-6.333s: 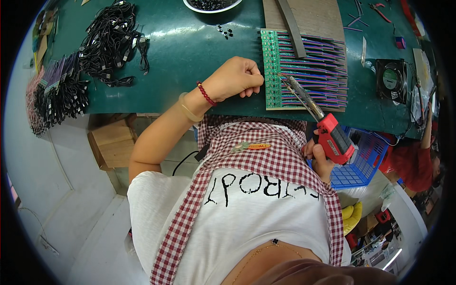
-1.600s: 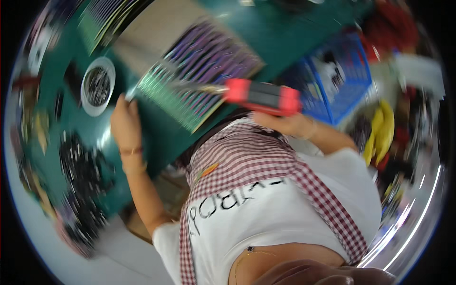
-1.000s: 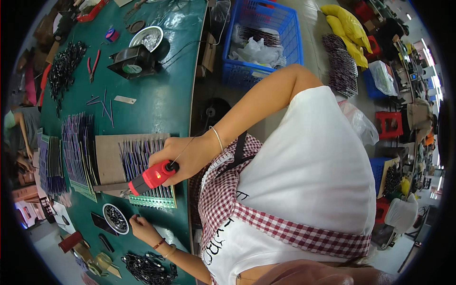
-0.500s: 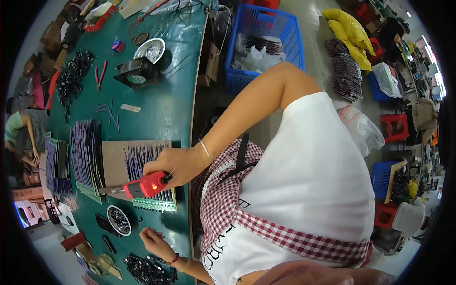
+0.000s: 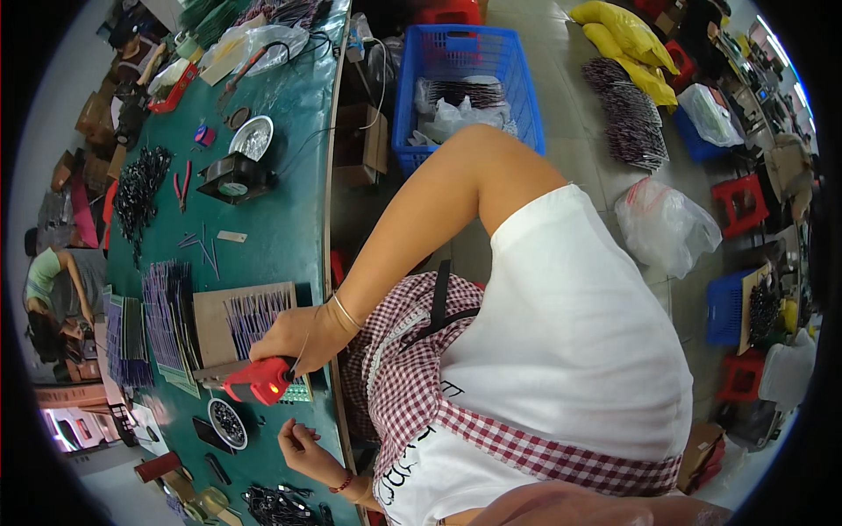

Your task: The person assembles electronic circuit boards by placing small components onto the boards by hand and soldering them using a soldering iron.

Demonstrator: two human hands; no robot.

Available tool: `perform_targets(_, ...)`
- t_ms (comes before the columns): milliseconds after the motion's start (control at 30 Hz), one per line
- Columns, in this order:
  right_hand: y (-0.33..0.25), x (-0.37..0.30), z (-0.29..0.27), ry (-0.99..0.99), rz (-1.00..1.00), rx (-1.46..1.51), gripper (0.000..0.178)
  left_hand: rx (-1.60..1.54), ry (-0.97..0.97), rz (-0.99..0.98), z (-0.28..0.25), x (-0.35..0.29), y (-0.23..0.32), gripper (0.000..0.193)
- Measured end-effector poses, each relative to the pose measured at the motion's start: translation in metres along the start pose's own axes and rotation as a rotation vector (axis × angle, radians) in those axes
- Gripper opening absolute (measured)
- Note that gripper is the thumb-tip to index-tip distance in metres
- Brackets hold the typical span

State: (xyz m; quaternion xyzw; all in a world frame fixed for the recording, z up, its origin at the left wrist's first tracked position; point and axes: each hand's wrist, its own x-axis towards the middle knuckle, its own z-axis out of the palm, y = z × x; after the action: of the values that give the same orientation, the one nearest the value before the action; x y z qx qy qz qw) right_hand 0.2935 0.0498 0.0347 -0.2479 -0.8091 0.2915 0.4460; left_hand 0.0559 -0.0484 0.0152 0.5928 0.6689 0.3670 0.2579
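My right hand (image 5: 294,340) is wrapped round a red soldering gun (image 5: 257,382) with a small lit orange lamp. Its metal tip points left, over the edge of a row of slim purple strips with green circuit board ends (image 5: 300,391). That row lies on a brown cardboard sheet (image 5: 210,326), partly hidden by my hand. My left hand (image 5: 305,451) hovers near the bench edge with its fingers curled together; whatever they hold, if anything, is too small to make out. Beside it stands a white bowl (image 5: 213,410) of small dark parts.
More purple strip rows (image 5: 169,311) lie left on the green bench (image 5: 281,223). Red pliers (image 5: 182,186), a black boxy device (image 5: 235,178), a metal bowl (image 5: 254,131) and black cable bundles (image 5: 140,197) sit around. A blue crate (image 5: 403,105) stands on the floor. Another person (image 5: 53,280) works opposite.
The whole view has shifted. The soldering gun has moved toward the boards' green edge, covering more of it. My left hand has come slightly closer to the gun, fingers still curled.
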Motion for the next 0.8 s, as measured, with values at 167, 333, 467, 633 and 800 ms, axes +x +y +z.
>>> perform_targets(167,-0.009,-0.007,0.000,-0.067,-0.023,-0.029,0.047,-0.015,-0.064,0.141,0.007,-0.014,0.017,0.015)
perform_targets(333,-0.010,-0.004,0.004,-0.002,-0.011,0.018,0.043,-0.197,-0.041,0.014,0.011,-0.027,0.033,0.016)
perform_targets(467,-0.013,0.000,0.012,0.004,0.017,0.053,0.039,-0.364,-0.039,-0.055,0.010,-0.028,0.031,0.012)
perform_targets(633,-0.012,0.015,0.050,0.020,0.113,0.158,0.036,-0.489,-0.013,-0.108,-0.001,-0.031,0.025,0.016)
perform_targets(800,-0.016,0.048,0.120,0.082,0.389,0.395,0.044,-0.576,-0.069,-0.211,-0.042,0.006,-0.025,0.018)
